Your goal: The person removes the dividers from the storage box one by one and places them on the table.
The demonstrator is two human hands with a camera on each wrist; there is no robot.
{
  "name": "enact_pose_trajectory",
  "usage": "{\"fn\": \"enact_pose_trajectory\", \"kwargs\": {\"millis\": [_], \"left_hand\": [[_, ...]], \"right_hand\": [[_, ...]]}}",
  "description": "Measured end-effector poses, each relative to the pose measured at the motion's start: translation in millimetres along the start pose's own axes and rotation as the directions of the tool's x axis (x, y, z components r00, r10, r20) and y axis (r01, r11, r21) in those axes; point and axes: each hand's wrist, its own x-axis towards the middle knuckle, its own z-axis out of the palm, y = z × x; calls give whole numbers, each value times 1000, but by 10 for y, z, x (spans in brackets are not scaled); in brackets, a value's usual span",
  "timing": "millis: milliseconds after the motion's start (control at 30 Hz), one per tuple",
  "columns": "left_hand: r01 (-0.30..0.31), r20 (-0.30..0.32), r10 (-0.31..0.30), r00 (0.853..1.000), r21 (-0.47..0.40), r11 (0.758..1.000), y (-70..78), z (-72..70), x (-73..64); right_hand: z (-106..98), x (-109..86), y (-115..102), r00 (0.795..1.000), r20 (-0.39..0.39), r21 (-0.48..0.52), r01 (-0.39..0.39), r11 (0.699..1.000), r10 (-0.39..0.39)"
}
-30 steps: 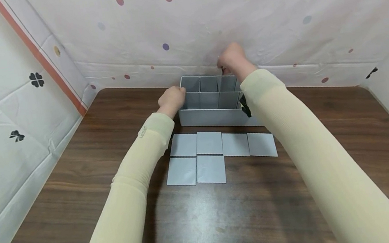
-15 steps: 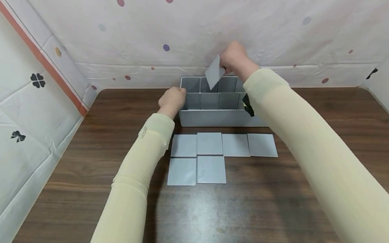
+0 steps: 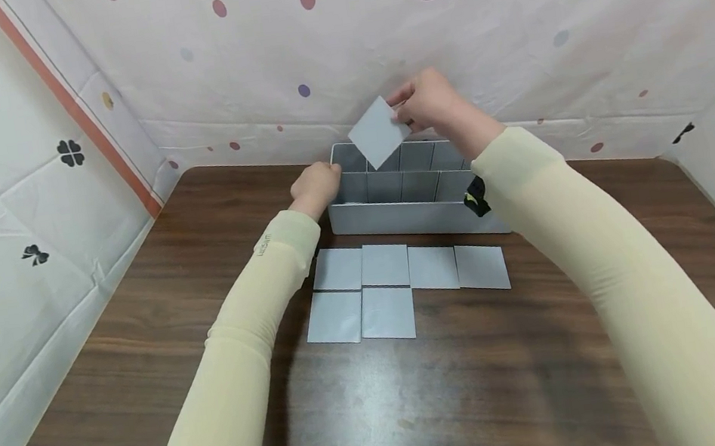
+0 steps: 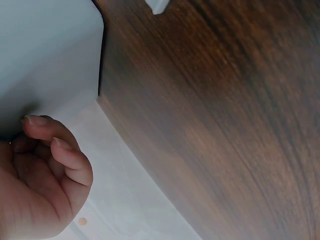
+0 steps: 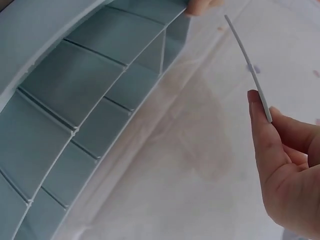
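Above the back of a grey compartment box (image 3: 411, 217), my right hand (image 3: 429, 100) pinches a thin square grey divider (image 3: 378, 133) by one corner, thumb on one side and fingers on the other. In the right wrist view the divider (image 5: 248, 67) shows edge-on, clear of the box. My left hand (image 3: 316, 185) grips the left end of the box at its rim. The left wrist view shows that hand's curled fingers (image 4: 75, 167) against the box's grey wall (image 4: 55, 60). Thin partitions split the box into two rows of compartments.
Several loose square dividers (image 3: 389, 311) lie flat on the brown wooden table (image 3: 371, 419) in front of the box, in two rows. A white patterned cloth (image 3: 226, 66) hangs close behind the box, with more cloth at both sides.
My right hand has lifted the divider up out of the box and turned it, so its flat face now shows in the head view. My left hand stays at the box's end.
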Motion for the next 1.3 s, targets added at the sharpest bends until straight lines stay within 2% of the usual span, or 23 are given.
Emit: {"fn": "enact_pose_trajectory", "kwargs": {"millis": [133,300,500,600,767,1067,1200,1300], "left_hand": [[0,1,0,1000,-1,1000,2,0,-10],[6,3,-6,1000,1,1000,9,5,-7],[11,13,-10,1000,-6,1000,6,23,23],[9,19,-9,1000,-10,1000,1,29,38],[7,10,-6,1000,-20,1000,-11,33,43],[3,0,-3,1000,-22,1000,-19,53,41],[-4,-7,4,1000,-25,1000,-10,45,44],[1,0,-1,1000,-26,1000,-4,34,35]], "right_hand": [[-17,-130,6,999,36,1,27,1000,-28],[-33,-335,79,991,87,-68,108,992,-102],[11,-620,301,961,150,-122,251,960,-232],[61,-747,440,944,200,-156,295,942,-263],[159,-890,711,920,300,-191,316,929,-251],[342,-1015,1290,871,460,-206,292,934,-171],[398,-1086,1439,850,499,-219,314,924,-171],[452,-1098,1516,845,508,-218,314,924,-167]]}}
